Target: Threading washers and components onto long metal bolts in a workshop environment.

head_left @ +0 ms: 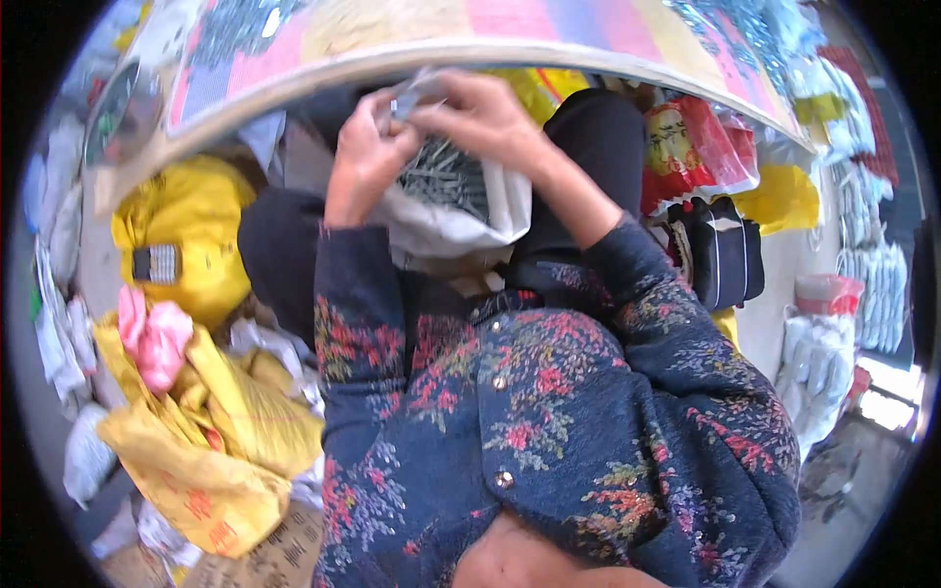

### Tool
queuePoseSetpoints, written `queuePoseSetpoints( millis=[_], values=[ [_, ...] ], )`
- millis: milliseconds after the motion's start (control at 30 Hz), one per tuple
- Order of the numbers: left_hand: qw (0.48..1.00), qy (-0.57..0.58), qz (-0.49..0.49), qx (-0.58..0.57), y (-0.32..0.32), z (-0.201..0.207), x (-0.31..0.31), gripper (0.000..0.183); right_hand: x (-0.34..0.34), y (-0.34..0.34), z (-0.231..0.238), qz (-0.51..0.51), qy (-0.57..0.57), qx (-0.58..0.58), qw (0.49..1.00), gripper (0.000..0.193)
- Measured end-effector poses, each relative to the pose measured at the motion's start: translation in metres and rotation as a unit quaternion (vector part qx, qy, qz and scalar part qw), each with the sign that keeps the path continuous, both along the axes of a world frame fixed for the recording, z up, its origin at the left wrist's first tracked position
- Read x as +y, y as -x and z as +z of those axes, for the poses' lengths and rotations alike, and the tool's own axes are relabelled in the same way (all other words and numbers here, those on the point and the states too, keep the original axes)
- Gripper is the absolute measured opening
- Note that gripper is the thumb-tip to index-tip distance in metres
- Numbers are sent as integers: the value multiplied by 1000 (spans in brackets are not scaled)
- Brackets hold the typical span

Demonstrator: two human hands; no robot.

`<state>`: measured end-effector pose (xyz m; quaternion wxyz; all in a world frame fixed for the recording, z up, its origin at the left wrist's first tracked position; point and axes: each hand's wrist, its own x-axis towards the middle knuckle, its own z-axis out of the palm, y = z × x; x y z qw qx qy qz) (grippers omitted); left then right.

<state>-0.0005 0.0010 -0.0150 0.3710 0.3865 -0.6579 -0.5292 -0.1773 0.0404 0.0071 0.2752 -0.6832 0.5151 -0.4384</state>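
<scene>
My left hand (371,142) and my right hand (482,116) meet just below the table's near edge, fingers bent in toward each other. Between them they grip a small shiny grey piece (417,95), blurred, its kind unclear. Under the hands, between my knees, stands an open white sack (446,227). It is filled with many thin grey-green strips (443,176).
A table (412,29) with a striped cover lies ahead, heaps of shiny strips (230,29) at both ends. Yellow bags (186,220) and a pink cloth or bag (157,343) lie left. A red bag (676,157), a dark bag (723,257) and stacked white packs (872,284) stand right.
</scene>
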Motion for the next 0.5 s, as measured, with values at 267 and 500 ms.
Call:
queuePoseSetpoints(
  millis=[267, 500],
  values=[
    [970, -191, -112, 103, 20, 25, 27, 28, -2, 12, 14, -55, -66, -168, 982, 16],
    [960, -219, -154, 84, 62, 31, 6, 28, -50, 119, 19, -129, -32, -156, 979, 25]
  ],
)
